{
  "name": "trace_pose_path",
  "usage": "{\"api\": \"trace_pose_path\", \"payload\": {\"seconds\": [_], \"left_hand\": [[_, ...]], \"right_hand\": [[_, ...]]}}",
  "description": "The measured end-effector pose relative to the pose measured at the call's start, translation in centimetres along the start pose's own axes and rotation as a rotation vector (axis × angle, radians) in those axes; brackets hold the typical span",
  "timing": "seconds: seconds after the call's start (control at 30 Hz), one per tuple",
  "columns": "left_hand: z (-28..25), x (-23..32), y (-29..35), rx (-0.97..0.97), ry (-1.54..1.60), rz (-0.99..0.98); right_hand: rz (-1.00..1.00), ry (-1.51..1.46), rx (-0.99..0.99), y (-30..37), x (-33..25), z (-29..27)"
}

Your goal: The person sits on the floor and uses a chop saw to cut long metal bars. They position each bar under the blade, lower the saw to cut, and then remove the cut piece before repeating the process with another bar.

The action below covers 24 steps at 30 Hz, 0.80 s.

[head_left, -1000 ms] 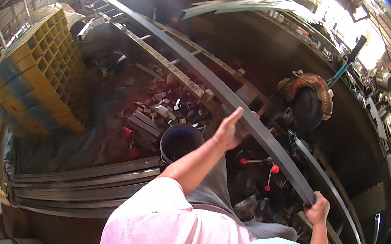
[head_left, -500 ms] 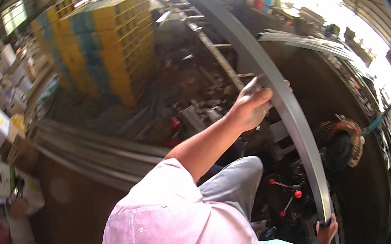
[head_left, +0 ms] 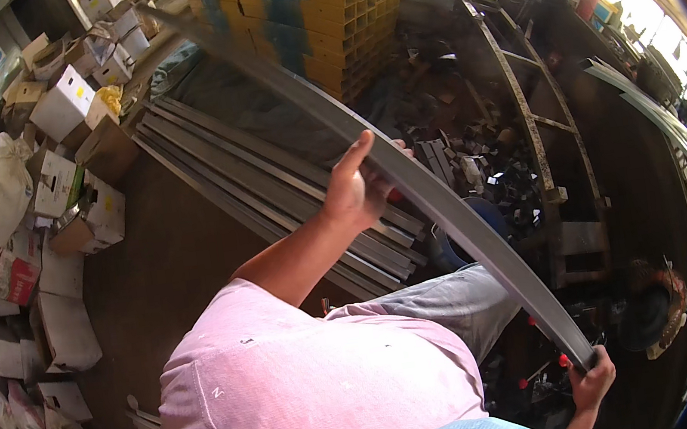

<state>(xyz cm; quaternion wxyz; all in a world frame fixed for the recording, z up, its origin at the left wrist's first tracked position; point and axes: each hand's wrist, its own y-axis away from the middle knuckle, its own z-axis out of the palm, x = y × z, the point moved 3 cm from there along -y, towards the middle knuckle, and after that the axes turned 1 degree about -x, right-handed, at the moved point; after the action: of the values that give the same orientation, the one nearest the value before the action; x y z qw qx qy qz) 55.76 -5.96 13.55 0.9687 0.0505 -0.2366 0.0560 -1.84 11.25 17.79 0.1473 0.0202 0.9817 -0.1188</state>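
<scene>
A: A worker in a pale pink shirt grips a long, straight-sided grey metal bar in both bare hands. Where does it lie?

B: It slants across the scene from far left to near right, its far stretch passing in front of a tall yellow stack with blue bands and gridded ends.

A: And the hands?

B: The left hand is wrapped around the bar's middle, thumb up on the near side, fingertips showing past the far edge. The right hand is closed around the near right end.

A: What surrounds them?

B: Several long grey metal bars laid side by side rest on the floor beyond the left forearm. A dark round bucket sits partly hidden behind the held bar. Farther right stands a rusty, ladder-shaped frame, and at right a round black disc beneath an orange guard. White and brown cardboard boxes crowd the left side.
</scene>
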Motion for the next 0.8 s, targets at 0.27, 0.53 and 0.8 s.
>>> {"api": "trace_pose_path", "payload": {"seconds": [0.27, 0.53, 0.8], "left_hand": [[-9.8, -0.1, -2.0, 0.243, 0.098, 0.015], [-1.1, -1.7, -2.6, -0.237, 0.126, -0.003], [11.7, -0.3, -2.3, -0.906, -0.224, 0.298]], "right_hand": [[-0.158, 0.152, 0.017, -3.5, -5.8, 2.0], [-0.099, 0.152, 0.205, -1.9, 0.5, -0.2], [-0.009, 0.163, 0.376, 5.8, 2.0, -2.8]]}}
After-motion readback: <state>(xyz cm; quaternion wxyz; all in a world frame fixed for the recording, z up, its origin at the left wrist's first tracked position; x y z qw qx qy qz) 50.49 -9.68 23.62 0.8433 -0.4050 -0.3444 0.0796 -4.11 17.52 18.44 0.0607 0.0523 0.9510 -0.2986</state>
